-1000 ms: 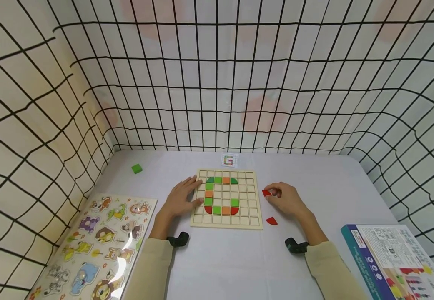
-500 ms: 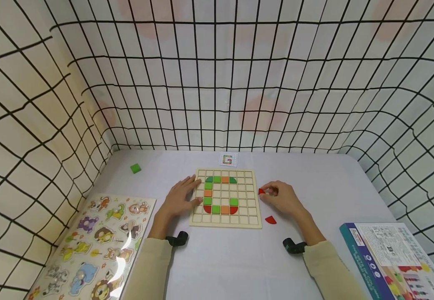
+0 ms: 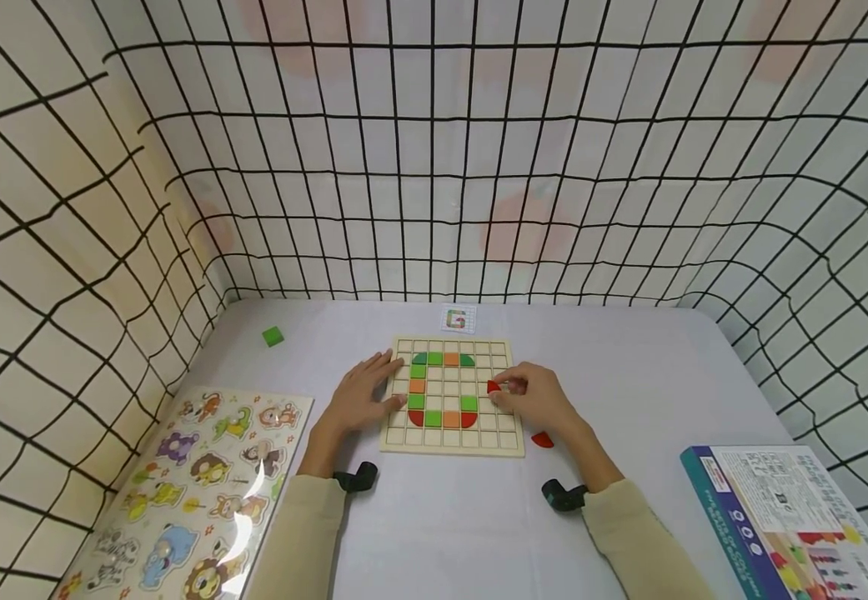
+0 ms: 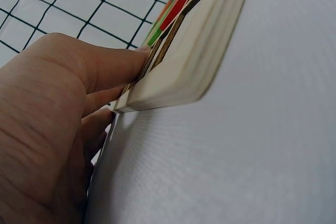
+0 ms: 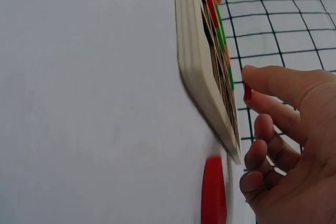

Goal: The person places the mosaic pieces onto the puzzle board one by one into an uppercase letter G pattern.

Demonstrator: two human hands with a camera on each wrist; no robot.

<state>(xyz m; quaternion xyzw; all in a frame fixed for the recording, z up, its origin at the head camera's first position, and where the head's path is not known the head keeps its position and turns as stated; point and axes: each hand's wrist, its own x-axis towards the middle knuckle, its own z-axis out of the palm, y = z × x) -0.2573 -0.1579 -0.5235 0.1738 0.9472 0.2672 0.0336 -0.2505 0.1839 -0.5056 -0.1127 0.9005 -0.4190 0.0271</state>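
over the right side of the grid board (image 3: 452, 395), the right hand (image 3: 534, 398) pinches a red piece (image 3: 492, 387) that could slip or seat askew, while the left hand (image 3: 362, 398) lies flat on the board's left edge.

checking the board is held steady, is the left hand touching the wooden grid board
Touching. In the head view the left hand lies with straight fingers on the left edge of the wooden grid board; the left wrist view shows them against it.

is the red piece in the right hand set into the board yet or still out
Still out. The right hand pinches the red piece above the wooden board, over empty cells right of the coloured pattern; the right wrist view shows it between fingertips.
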